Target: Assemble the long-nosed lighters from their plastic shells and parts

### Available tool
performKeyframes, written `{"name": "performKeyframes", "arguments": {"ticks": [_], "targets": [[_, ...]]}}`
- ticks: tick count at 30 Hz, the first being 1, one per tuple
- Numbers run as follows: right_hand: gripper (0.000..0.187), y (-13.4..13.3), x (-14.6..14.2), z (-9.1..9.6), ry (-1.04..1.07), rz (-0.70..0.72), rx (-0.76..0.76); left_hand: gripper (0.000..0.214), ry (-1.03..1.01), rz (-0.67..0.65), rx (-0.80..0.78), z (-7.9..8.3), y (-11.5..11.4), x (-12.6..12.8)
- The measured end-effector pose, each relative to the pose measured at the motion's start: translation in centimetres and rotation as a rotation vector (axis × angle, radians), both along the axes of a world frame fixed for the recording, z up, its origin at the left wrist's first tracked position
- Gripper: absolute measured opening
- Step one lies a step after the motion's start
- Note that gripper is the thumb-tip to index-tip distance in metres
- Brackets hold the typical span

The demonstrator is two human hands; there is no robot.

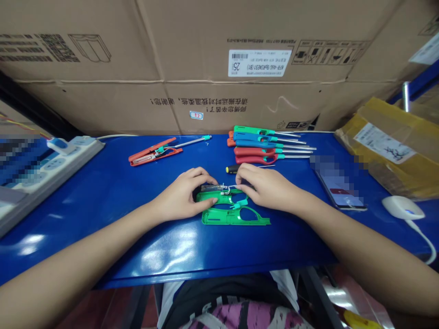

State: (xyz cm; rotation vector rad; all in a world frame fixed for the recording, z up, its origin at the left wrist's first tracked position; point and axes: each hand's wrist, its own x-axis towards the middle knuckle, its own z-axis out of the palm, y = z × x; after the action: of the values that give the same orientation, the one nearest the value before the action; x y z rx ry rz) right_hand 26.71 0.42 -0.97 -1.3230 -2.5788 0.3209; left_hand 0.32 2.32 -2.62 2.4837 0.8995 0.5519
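My left hand (185, 197) and my right hand (265, 187) meet over an opened green lighter shell (221, 198) lying on the blue table (113, 196). The left hand's fingers press down on the shell and its inner parts. With pinched fingers, the right hand grips a thin white wire and small teal part (236, 194) at the shell's middle. A second green shell half (236, 216) lies flat just in front of both hands. A black-and-yellow screwdriver (232, 169) lies right behind my right hand.
A row of finished green, blue and red long-nosed lighters (265, 145) lies at the back. An opened red lighter (156, 152) lies back left. A power strip (51, 160) sits left; a phone (338, 187), a white mouse (403, 208) and a yellow parcel (387, 141) right. Cardboard boxes (206, 64) stand behind.
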Motion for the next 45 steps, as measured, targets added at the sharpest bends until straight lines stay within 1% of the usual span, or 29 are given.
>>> {"name": "performKeyframes", "arguments": {"ticks": [3,6,12,15,19,24,29,33,35,37,40,43,45], "targets": [[0.006,0.0,-0.1,0.2,0.081,-0.026,0.012,0.025,-0.037,0.027,0.004,-0.3,0.1,0.1],[0.006,-0.1,-0.3,0.4,0.148,-0.045,0.009,0.025,-0.051,0.069,0.003,-0.7,0.4,0.1],[0.011,-0.3,-0.3,0.2,0.094,-0.027,-0.025,0.023,-0.008,0.092,0.019,-1.0,0.5,0.1],[0.01,-0.3,-0.4,-0.1,0.09,-0.029,-0.019,0.02,-0.038,0.106,0.024,-0.9,0.4,0.2],[0.016,-0.2,-0.7,-0.5,0.139,-0.034,0.014,0.017,-0.098,0.073,0.081,-0.7,0.2,0.3],[0.015,0.0,-0.9,-0.7,0.167,0.048,0.084,0.02,-0.096,0.01,0.155,-0.3,0.1,0.0],[0.019,0.2,-0.7,-0.4,0.143,0.1,0.123,0.024,-0.028,-0.023,0.206,0.3,0.3,-0.3],[0.02,0.5,0.0,0.1,0.072,0.159,0.176,0.02,-0.07,-0.038,0.221,0.5,0.5,-0.5],[0.019,0.7,0.6,0.4,0.045,0.147,0.193,0.018,-0.111,-0.036,0.218,0.4,0.9,-0.6],[0.017,0.9,1.0,0.6,0.031,0.116,0.184,0.016,-0.14,-0.037,0.194,0.3,1.2,-0.7],[0.013,0.9,1.4,0.8,-0.016,0.094,0.167,0.016,-0.105,-0.062,0.15,0.2,1.3,-0.6],[0.019,0.8,1.3,0.8,-0.061,0.101,0.118,0.023,-0.05,-0.068,0.116,0.2,1.1,-0.5],[0.014,0.7,1.1,0.7,-0.076,0.109,0.066,0.03,-0.044,-0.057,0.1,0.2,1.0,-0.5]]}}
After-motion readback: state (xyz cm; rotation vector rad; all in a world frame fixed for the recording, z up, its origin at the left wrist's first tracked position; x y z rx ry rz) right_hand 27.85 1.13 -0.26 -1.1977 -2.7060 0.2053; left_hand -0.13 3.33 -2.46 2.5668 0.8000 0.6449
